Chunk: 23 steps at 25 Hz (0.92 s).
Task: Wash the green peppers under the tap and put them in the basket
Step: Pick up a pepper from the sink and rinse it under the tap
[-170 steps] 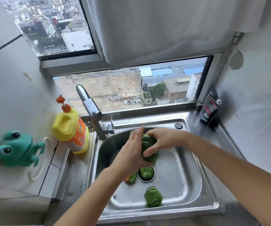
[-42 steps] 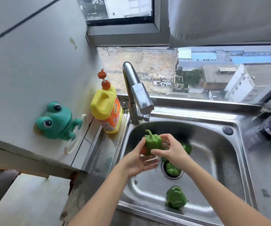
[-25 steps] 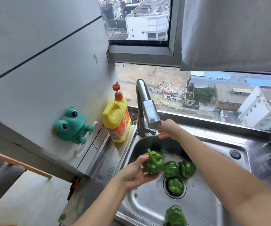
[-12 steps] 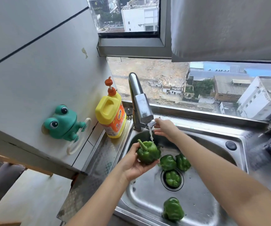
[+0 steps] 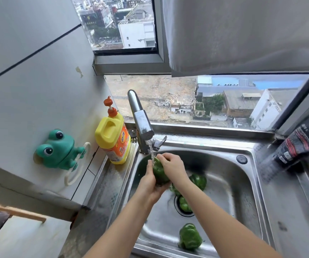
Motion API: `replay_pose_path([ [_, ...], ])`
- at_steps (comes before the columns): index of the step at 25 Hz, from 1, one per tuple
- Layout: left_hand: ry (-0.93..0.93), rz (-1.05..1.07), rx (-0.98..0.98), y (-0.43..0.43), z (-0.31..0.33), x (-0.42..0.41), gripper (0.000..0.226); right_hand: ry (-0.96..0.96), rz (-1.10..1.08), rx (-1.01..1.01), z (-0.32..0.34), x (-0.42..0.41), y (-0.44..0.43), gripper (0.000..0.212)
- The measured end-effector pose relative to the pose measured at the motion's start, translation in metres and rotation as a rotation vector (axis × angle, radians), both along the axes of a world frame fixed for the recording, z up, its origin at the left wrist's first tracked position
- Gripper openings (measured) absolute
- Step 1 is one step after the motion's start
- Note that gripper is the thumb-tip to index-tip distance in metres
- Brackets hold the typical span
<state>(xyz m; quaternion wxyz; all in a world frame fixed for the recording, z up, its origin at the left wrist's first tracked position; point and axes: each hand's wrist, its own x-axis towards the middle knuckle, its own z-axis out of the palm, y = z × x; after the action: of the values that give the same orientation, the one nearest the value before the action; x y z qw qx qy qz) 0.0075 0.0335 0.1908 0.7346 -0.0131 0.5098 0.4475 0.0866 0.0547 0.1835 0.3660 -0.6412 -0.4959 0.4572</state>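
Water runs from the steel tap onto a green pepper held over the steel sink. My left hand cups the pepper from below and the left. My right hand wraps over its right side, fingers curled on top. Several more green peppers lie in the sink: one by the back, one in the drain, one at the front, and one partly hidden under my right wrist. No basket is in view.
A yellow detergent bottle with an orange pump stands left of the tap. A green frog holder hangs on the left wall. A black pouch leans at the back right corner. A window runs behind the sink.
My right hand left the tap lever and came down onto the pepper. Water now flows steadily, and the pepper sits directly under the stream, held by both hands.
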Motion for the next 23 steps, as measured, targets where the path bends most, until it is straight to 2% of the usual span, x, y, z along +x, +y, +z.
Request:
replay_pose_path([
  [4, 0.130, -0.049, 0.081, 0.006, 0.009, -0.005, 0.039, 0.027, 0.156, 0.061, 0.012, 0.002, -0.005, 0.025],
  [7, 0.137, -0.119, 0.092, 0.015, 0.021, -0.011, 0.038, 0.036, 0.276, 0.140, 0.017, 0.004, -0.012, 0.032],
  [9, 0.247, -0.179, 0.160, 0.014, 0.022, -0.006, 0.037, -0.009, 0.189, 0.190, 0.017, 0.002, -0.010, 0.030],
  [10, 0.364, -0.220, 0.221, 0.013, 0.020, -0.003, 0.035, -0.006, 0.088, 0.194, 0.016, 0.000, -0.008, 0.027],
  [12, 0.578, -0.282, 0.377, 0.013, 0.009, 0.002, 0.038, 0.064, -0.084, 0.108, 0.018, -0.004, 0.000, 0.027],
  [15, 0.847, -0.291, 0.491, 0.019, 0.002, 0.000, 0.045, 0.108, -0.128, 0.048, 0.020, -0.009, 0.007, 0.025],
  [17, 0.937, -0.246, 0.529, 0.022, 0.005, -0.001, 0.037, 0.126, -0.128, 0.078, 0.021, -0.016, 0.006, 0.025],
  [19, 0.766, -0.192, 0.505, 0.024, 0.011, -0.003, 0.029, 0.085, -0.097, 0.197, 0.022, -0.021, 0.003, 0.028],
  [21, 0.454, -0.158, 0.405, 0.028, 0.021, -0.008, 0.029, -0.068, 0.017, 0.395, 0.019, -0.022, -0.001, 0.031],
  [22, 0.378, -0.159, 0.346, 0.031, 0.023, -0.011, 0.031, -0.124, 0.065, 0.461, 0.015, -0.021, -0.003, 0.033],
  [23, 0.390, -0.184, 0.313, 0.033, 0.023, -0.012, 0.032, -0.130, 0.067, 0.479, 0.012, -0.020, -0.005, 0.034],
])
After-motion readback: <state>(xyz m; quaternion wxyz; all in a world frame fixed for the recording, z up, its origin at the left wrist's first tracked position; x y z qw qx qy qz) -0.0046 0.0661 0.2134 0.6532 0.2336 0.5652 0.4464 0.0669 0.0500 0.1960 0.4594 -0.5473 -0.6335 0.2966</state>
